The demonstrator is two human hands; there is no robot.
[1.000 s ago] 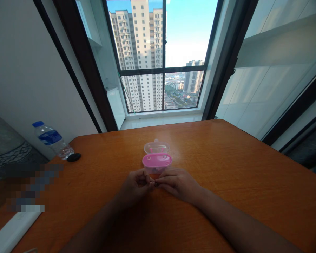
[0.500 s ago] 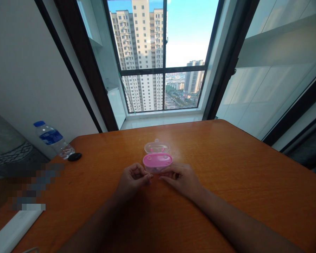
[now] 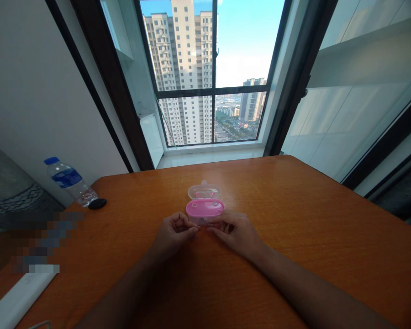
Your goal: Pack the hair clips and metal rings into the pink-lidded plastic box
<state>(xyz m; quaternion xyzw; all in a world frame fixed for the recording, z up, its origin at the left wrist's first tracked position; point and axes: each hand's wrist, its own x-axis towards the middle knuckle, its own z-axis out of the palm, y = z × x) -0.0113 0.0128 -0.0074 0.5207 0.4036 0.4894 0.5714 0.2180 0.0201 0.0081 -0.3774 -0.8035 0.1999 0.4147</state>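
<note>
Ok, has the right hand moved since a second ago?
Yes: the right hand has shifted rightward, judged against the pink case.

Orange wooden tabletop [image 3: 294,219]: pink-and-clear plastic case [image 3: 204,205] mid-table; water bottle [image 3: 66,180], black disc [image 3: 97,204] near left edge.

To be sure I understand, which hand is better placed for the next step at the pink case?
Probably the left hand: its fingertips appear to pinch a small dark item right beside the pink-and-clear plastic case. The right hand is also close, but seems to hold nothing.
</note>
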